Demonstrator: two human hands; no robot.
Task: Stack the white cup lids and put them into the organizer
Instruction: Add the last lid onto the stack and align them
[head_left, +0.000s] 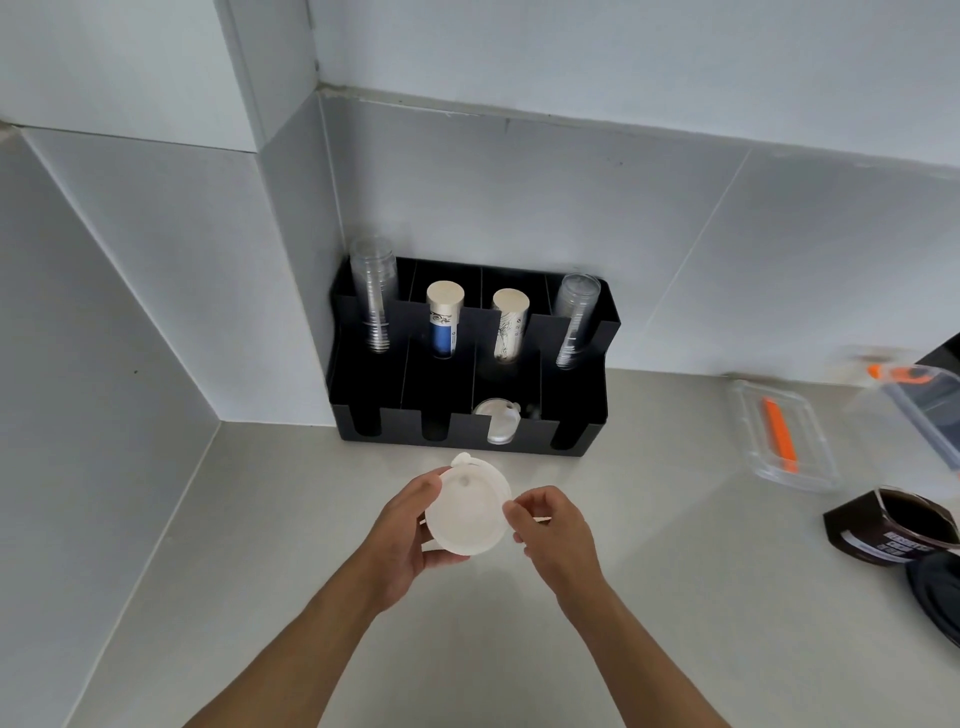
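Observation:
I hold a stack of white cup lids (466, 510) above the counter, just in front of the black organizer (582, 415). My left hand (402, 535) cups the stack from the left and below. My right hand (550, 525) pinches its right rim with thumb and forefinger. A small tab sticks out at the stack's top left. Another white lid (500, 420) stands on edge in the organizer's third front slot. The other front slots look dark and I cannot see anything in them.
The organizer's back row holds clear cup stacks (375, 299) at both ends and two paper cup stacks (444, 322) between. At the right are a clear container with an orange piece (779, 436), a glass of dark liquid (914, 525) and a black lid (935, 587). Tiled walls form a corner.

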